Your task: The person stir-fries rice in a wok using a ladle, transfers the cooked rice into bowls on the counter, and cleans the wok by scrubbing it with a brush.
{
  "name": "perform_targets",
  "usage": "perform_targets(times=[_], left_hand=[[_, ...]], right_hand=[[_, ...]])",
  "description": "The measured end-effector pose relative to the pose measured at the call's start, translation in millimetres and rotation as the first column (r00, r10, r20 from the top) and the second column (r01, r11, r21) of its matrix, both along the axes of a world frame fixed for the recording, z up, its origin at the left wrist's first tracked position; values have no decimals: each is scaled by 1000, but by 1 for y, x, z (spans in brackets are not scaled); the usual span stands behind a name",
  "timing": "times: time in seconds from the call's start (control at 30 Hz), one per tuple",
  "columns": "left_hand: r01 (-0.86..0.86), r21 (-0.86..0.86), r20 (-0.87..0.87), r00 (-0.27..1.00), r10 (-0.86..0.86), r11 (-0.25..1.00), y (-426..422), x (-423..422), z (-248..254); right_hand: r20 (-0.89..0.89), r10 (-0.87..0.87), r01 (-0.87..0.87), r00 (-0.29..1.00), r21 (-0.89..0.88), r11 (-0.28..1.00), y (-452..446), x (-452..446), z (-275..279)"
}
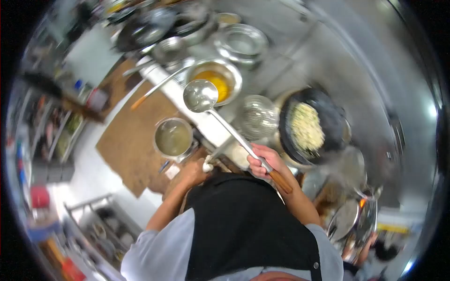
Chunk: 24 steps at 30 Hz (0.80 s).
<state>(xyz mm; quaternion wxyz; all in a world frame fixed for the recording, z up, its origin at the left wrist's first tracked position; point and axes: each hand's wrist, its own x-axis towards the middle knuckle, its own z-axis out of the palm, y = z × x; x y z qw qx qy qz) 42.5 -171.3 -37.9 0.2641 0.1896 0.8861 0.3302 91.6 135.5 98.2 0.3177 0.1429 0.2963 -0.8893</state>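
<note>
My right hand [266,161] is closed around the shaft of a ladle [227,126], just above its wooden handle end. The ladle's round metal bowl [200,95] hangs over the near edge of a metal basin [236,86] of orange-yellow liquid. Low by my apron, my left hand [193,172] is closed beside a small white cloth-like bundle [207,165] and a grey metal bar [222,148]; what its fingers grip is blurred. Right of my right hand, a black wok [287,126] holds a pale yellow-white chopped food [306,126] with dark green bits.
A pot of cloudy liquid [173,137] stands on the brown board [126,136] at left. A perforated strainer [258,117] lies between basin and wok. Stacked metal bowls [241,43] and dark pans [150,29] sit at the back. Another person's hand [368,246] shows at lower right.
</note>
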Motion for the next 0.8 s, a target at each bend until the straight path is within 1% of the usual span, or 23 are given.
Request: perform_targets(times=[0.03,0.07,0.1,0.17,0.2,0.23,0.27,0.3,0.33,0.37,0.4,0.43,0.5,0.53,0.57,0.63,0.7,0.73,0.77,0.8], left_hand=[[86,17,-17,996,-86,996,16,-8,6],[113,91,24,993,-115,989,32,-13,15],[147,110,22,988,-150,983,49,-18,23],[225,120,-51,974,-220,967,82,-23,29],[254,169,-39,967,-251,952,99,-27,32],[267,215,-29,963,-267,939,115,-28,33],[269,258,-17,962,-274,928,129,-29,35],[299,291,-41,953,-301,909,146,-28,38],[323,319,-62,945,-321,891,166,-26,43],[343,347,-82,938,-336,873,183,-23,46],[358,409,-71,929,-362,839,199,-20,39],[328,456,-6,931,-366,827,211,-16,42],[244,547,109,928,-357,801,233,-5,43],[261,484,-16,957,-290,835,244,2,5],[228,491,54,955,-291,841,244,6,6],[156,492,202,937,-287,857,242,14,19],[93,472,317,910,-267,877,227,19,32],[66,461,362,896,-256,885,220,22,33],[-37,462,458,865,-203,886,213,25,28],[-135,450,549,821,-154,883,204,29,21]], right_hand=[[-34,-78,78,996,-1,997,15,26,13],[-69,-159,160,985,-1,987,31,51,24],[-117,-235,242,965,49,969,48,76,33],[-205,-352,383,913,139,913,73,123,49],[-220,-383,439,897,357,825,81,137,61],[-231,-398,456,888,553,697,93,145,70],[-258,-368,427,894,741,518,102,151,76],[-265,-328,368,907,878,306,112,154,78],[-264,-343,334,902,929,163,132,158,65],[-277,-365,358,889,917,177,153,161,55],[-273,-417,363,867,919,153,167,160,49],[-258,-464,357,847,924,136,179,158,41],[-381,-340,336,859,923,-187,207,161,-31],[-370,-266,295,890,913,-283,207,164,-47],[-350,-198,256,915,887,-384,208,167,-62],[-166,-78,109,983,872,-478,185,193,-76],[-131,-42,100,991,898,-428,153,221,-40],[-54,-37,35,998,917,-398,159,225,-16],[20,-32,-30,999,931,-364,166,233,7],[93,-27,-96,995,940,-326,174,243,15]])
